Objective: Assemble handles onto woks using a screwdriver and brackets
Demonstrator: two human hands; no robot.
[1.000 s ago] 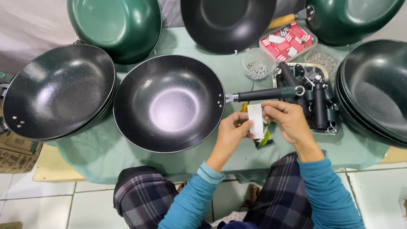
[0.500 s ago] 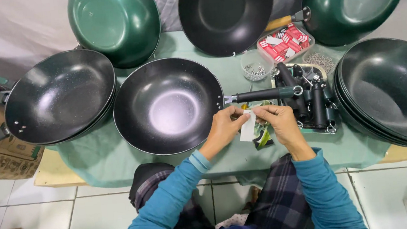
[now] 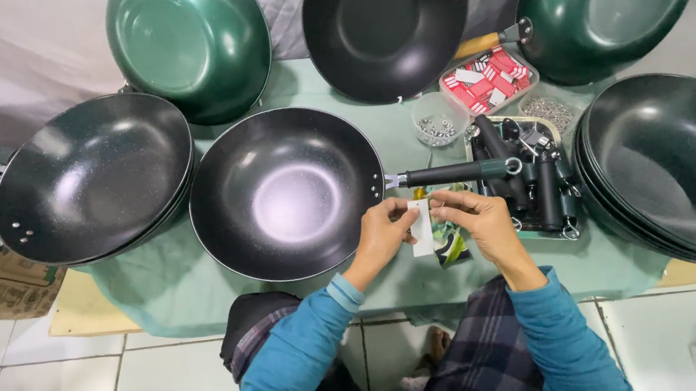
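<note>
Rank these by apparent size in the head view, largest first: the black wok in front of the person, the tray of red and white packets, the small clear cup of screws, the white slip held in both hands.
1. Black wok
2. Tray of red and white packets
3. Clear cup of screws
4. White slip

The cup and the slip look close in size; that order is unsure.

The small white slip [image 3: 421, 227] is partly covered by the fingertips of the left hand [image 3: 382, 236] and right hand [image 3: 478, 219], its print too small to tell, while the stacked dark woks [image 3: 677, 164] run off the right edge.
</note>
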